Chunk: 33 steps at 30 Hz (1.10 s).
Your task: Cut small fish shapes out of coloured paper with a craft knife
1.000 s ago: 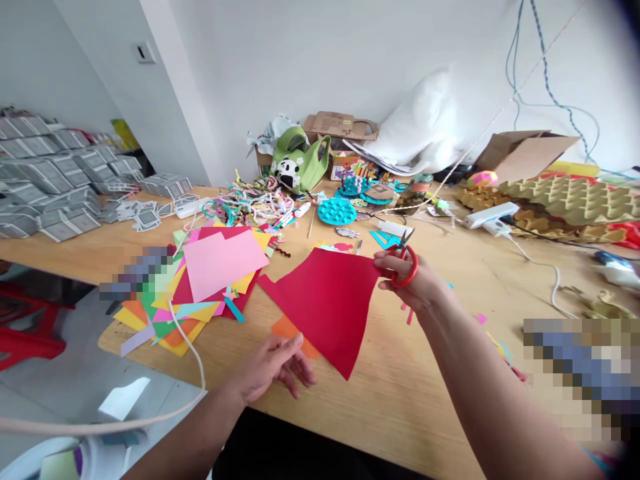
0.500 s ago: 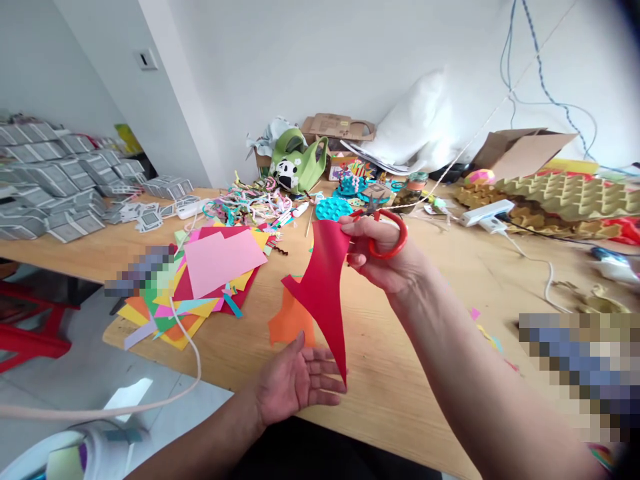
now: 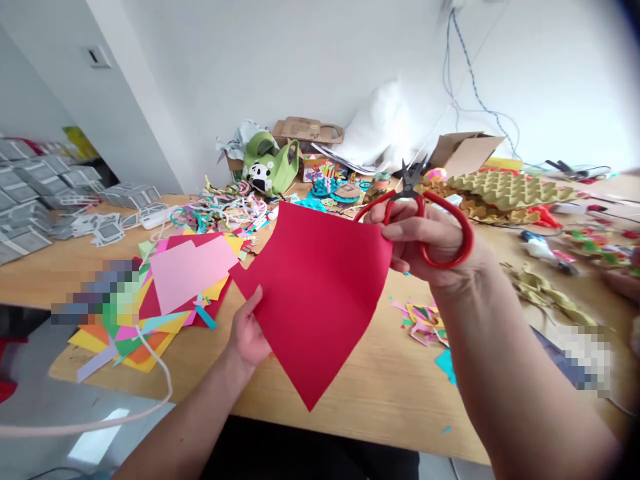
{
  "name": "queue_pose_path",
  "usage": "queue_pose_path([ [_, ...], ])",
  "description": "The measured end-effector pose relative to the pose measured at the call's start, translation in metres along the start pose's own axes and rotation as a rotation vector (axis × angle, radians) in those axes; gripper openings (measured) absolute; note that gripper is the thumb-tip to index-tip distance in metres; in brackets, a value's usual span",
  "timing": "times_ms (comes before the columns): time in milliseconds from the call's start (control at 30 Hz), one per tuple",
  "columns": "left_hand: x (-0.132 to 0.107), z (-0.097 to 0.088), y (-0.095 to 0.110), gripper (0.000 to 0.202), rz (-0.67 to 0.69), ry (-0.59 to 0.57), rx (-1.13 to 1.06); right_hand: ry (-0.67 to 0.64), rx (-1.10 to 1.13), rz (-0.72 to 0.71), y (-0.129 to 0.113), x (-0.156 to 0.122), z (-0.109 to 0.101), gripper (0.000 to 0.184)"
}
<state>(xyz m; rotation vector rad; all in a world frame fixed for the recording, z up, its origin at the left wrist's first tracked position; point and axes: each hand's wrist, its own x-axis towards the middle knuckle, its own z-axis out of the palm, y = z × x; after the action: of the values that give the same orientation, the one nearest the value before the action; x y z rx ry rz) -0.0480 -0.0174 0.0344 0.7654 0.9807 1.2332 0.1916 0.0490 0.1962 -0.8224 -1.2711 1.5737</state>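
A red sheet of paper [image 3: 320,287], cut to a point at the bottom and curved in at the upper left, hangs above the table between my hands. My left hand [image 3: 250,333] grips its left edge, thumb in front and the other fingers hidden behind. With thumb and finger, my right hand [image 3: 420,233] pinches the upper right corner. The same hand carries red-handled scissors [image 3: 447,250], the handle looped around its fingers and the dark blades pointing up and away, slightly parted. The paper hides the table behind it.
A pile of coloured paper [image 3: 175,273] lies left, near a white cable [image 3: 167,380]. Paper scraps [image 3: 423,323] lie right. Behind are pipe cleaners [image 3: 225,210], a green panda bag [image 3: 273,167] and egg trays [image 3: 510,187]. Stacked grey pieces [image 3: 25,187] stand far left.
My left hand, open beside the paper before, has closed on its left edge. The paper has turned its broad face toward me. My view has swung to the right.
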Motion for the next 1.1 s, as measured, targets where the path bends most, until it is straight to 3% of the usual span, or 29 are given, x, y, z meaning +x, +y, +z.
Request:
queue_pose_path([
  [100,0.013,-0.002,0.014,0.040,0.053,0.100,-0.124,-0.035,-0.036,-0.036,0.009,-0.001,-0.011,0.013],
  [200,0.025,-0.006,0.028,0.048,0.254,0.220,-0.082,-0.001,-0.103,-0.096,0.019,-0.002,-0.024,0.016],
  [333,0.037,-0.015,0.039,0.051,0.619,0.304,0.151,0.181,-0.435,-0.092,0.048,-0.002,-0.056,0.021],
  [400,0.043,-0.017,0.039,0.051,0.691,0.340,0.202,0.287,-0.673,-0.001,0.072,-0.002,-0.077,0.015],
  [500,0.048,-0.014,0.032,0.052,0.590,0.334,0.091,0.376,-0.919,0.059,0.110,-0.004,-0.101,0.010],
  [600,0.051,-0.008,0.024,0.052,0.425,0.298,-0.075,0.392,-0.934,0.074,0.134,-0.009,-0.112,0.009],
  [700,0.053,-0.008,0.018,0.050,0.330,0.318,-0.174,0.485,-0.888,0.043,0.136,-0.013,-0.118,0.011],
  [867,0.058,-0.017,0.013,0.042,0.237,0.353,-0.240,0.821,-0.735,-0.076,0.122,-0.015,-0.128,0.022],
  [933,0.059,-0.017,0.011,0.038,0.207,0.331,-0.261,0.875,-0.566,-0.137,0.123,-0.016,-0.121,0.024],
  [1000,0.059,-0.014,0.009,0.037,0.176,0.308,-0.268,0.840,-0.392,-0.155,0.130,-0.016,-0.103,0.031],
  [1100,0.055,-0.005,0.006,0.038,0.129,0.294,-0.250,0.617,-0.255,-0.067,0.147,-0.015,-0.066,0.042],
])
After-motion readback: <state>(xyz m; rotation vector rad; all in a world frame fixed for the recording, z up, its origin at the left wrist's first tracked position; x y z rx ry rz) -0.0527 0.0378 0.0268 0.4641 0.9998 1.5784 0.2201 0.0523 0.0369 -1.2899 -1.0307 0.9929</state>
